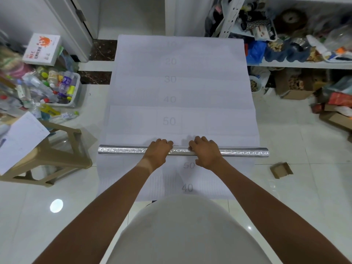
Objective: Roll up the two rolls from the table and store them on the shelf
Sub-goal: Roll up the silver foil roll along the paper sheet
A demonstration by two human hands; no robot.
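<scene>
A wide white sheet (179, 88) printed with grey numbers lies flat, stretching away from me. Across it lies a thin silver roll (122, 150), the rolled part of the sheet, its ends sticking out left and right. My left hand (158, 153) and my right hand (204, 152) sit side by side on the roll's middle, fingers curled over its far side. A second white sheet (205, 180) with numbers 50 and 40 lies under the roll on the near side, partly hidden by my arms and body.
A tan plastic stool (57, 161) with a paper on it stands at the left. A bin of bottles (62, 88) sits behind it. A cluttered white shelf (297, 63) runs along the right. A small cardboard piece (281, 170) lies on the glossy tiled floor.
</scene>
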